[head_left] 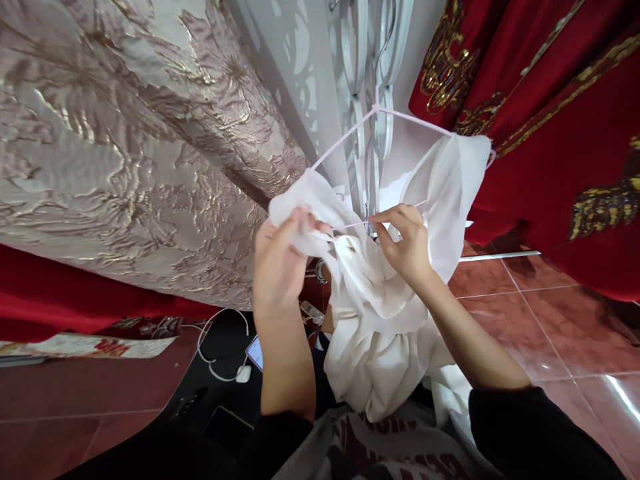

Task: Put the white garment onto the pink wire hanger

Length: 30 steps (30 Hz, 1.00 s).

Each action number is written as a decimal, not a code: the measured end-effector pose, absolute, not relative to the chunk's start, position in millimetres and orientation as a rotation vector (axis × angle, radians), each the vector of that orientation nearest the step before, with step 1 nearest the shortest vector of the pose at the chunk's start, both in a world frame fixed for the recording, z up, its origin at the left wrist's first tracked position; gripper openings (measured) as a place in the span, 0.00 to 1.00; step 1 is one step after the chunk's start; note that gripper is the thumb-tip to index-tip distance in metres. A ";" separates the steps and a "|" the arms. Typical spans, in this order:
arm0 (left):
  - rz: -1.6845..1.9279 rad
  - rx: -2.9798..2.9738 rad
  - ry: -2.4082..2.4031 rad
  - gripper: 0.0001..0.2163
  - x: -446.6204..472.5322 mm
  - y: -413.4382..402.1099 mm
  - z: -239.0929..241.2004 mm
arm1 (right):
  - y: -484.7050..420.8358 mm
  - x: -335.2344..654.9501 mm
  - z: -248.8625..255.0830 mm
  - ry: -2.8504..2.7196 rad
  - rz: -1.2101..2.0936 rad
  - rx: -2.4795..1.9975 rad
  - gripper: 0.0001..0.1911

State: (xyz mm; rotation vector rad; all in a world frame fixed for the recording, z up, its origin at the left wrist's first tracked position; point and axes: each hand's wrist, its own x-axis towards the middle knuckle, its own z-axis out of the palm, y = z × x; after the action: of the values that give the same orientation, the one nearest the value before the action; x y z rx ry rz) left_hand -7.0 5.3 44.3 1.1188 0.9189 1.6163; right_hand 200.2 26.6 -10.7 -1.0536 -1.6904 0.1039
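A white dress-like garment of sheer and gathered fabric hangs on a thin pink hanger. My left hand is at the garment's left shoulder, its fingers curled on the sheer fabric and slightly blurred by motion. Against the hanger's thin lower bar, my right hand pinches with thumb and forefinger, in front of the garment's opening. Whether a strap or thread is also in that pinch, I cannot tell. Loose fabric falls below both hands towards my lap.
A white scrolled metal frame stands behind the hanger. Pale floral brocade hangs at left, red cloth with gold embroidery at right. A black surface carries a white cable and a lit phone. The floor has red tiles.
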 end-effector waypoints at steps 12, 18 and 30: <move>1.927 0.754 1.044 0.17 -18.9 -0.4 -20.6 | 15.4 194.7 -14.5 -1.724 0.084 -1.011 0.14; 1.997 0.774 0.786 0.15 29.5 -8.8 5.9 | -3.2 195.8 -3.7 -1.822 0.187 -0.921 0.17; 2.040 0.818 0.759 0.15 29.9 -4.2 -0.4 | 27.7 268.2 26.4 -1.432 -0.014 -1.371 0.20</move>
State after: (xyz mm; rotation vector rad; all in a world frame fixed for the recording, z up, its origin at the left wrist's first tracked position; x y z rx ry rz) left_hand 29.9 -4.2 -0.4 0.8176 0.7587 2.0396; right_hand 268.2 27.7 26.4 -1.3706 -1.4320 -0.0138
